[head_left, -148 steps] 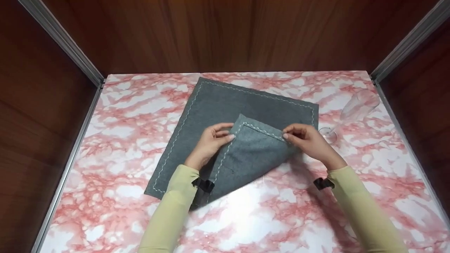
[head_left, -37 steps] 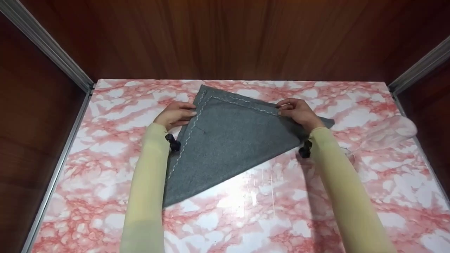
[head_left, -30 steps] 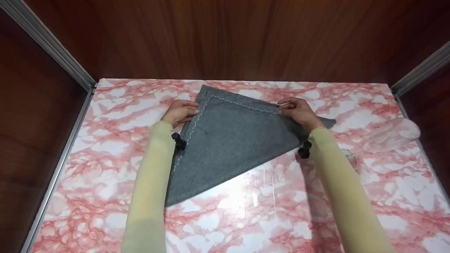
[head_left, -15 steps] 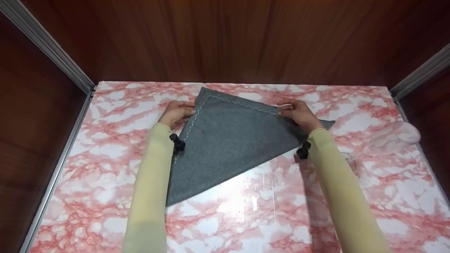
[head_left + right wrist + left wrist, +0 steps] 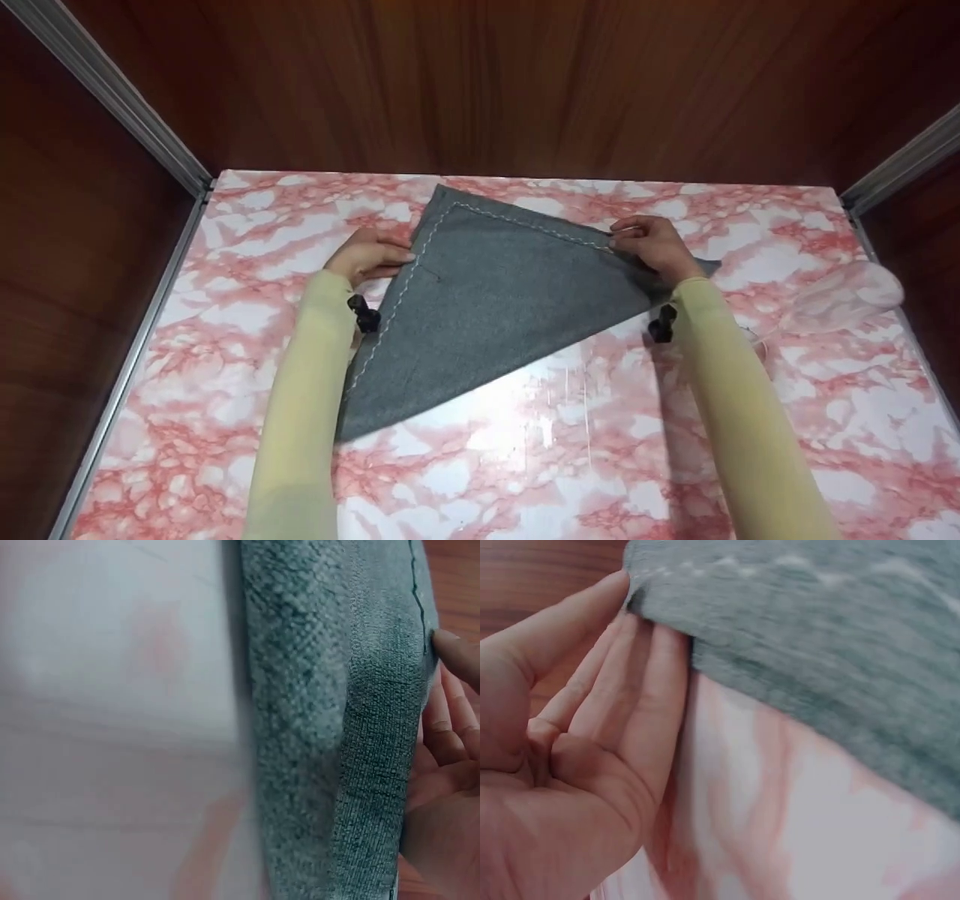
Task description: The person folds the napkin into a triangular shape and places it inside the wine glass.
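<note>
A grey cloth napkin (image 5: 495,300) with white zigzag stitching lies folded over into a rough triangle, its fold running along the near side. At its left edge my left hand (image 5: 367,255) pinches the layers between thumb and fingers. In the left wrist view the thumb of this hand (image 5: 592,750) is on top of the cloth (image 5: 817,637), the other fingers underneath. My right hand (image 5: 656,244) grips the far edge toward the right, and its forearm is over the cloth's right end. In the right wrist view that hand (image 5: 450,757) has its thumb at the cloth's edge (image 5: 315,727).
A clear stemmed glass (image 5: 847,300) lies on its side at the right, its foot partly hidden behind the right sleeve. The table (image 5: 225,420) has a pink and white marbled top. Brown wooden panels (image 5: 510,90) stand at the back and both sides.
The near corner, lifted mid-cloth earlier, now lies over the far corner, the edges nearly lined up. Lately the left hand has slid nearer along the left edge and the right hand slightly right.
</note>
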Demonstrator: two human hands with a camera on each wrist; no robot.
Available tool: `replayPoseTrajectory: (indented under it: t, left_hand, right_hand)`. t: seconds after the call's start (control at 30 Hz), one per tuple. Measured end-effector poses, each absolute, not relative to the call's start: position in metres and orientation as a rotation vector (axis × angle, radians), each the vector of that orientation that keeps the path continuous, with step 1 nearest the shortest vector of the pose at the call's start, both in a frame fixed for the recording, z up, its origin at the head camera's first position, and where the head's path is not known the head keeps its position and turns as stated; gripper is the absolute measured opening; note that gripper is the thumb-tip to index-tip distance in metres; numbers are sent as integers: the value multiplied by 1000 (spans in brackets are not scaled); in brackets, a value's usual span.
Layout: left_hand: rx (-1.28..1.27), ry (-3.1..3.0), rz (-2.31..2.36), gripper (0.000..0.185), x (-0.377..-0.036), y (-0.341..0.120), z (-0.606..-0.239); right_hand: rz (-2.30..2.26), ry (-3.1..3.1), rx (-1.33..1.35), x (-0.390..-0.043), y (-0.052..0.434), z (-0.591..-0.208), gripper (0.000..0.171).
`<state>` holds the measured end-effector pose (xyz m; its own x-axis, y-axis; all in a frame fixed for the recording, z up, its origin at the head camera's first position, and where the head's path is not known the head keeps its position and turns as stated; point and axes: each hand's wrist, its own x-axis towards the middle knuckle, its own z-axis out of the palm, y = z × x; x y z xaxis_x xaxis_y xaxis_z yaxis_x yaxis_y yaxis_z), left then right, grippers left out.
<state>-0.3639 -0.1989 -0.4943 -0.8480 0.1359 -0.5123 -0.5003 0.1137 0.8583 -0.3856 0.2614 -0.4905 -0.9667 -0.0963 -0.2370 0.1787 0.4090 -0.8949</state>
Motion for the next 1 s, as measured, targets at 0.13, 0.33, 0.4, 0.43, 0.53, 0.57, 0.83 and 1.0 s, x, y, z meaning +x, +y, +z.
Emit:
replayPoseTrajectory:
  t: [0.13,0.33,0.4,0.43,0.53,0.57,0.83,1.0]
  left_hand:
    - [-288,1986,1766,40,-356,-196,-496]
    - [-260,2049,1788,38,-345,-194,-497]
    - [-252,2064,1805,37,-341,-192,-498]
    - [-246,2074,1811,37,-339,-191,-498]
    - [-225,2105,1814,35,-333,-189,-500]
    - [-217,2112,1805,35,-332,-188,-501]
    - [-101,1998,1738,39,-317,-183,-503]
    - [-75,1948,1733,41,-308,-180,-501]
  right_hand:
    - [-1499,2462,119,-376,264,-487,31]
    - [-1386,2464,193,-353,261,-481,28]
    - [-1372,2466,194,-343,260,-482,28]
    - [-1366,2467,197,-337,259,-482,28]
    - [-1339,2474,209,-319,258,-483,27]
    - [-1339,2477,207,-312,258,-484,27]
    - [-1328,2510,193,-263,276,-486,29]
    - [-1307,2427,147,-254,284,-479,33]
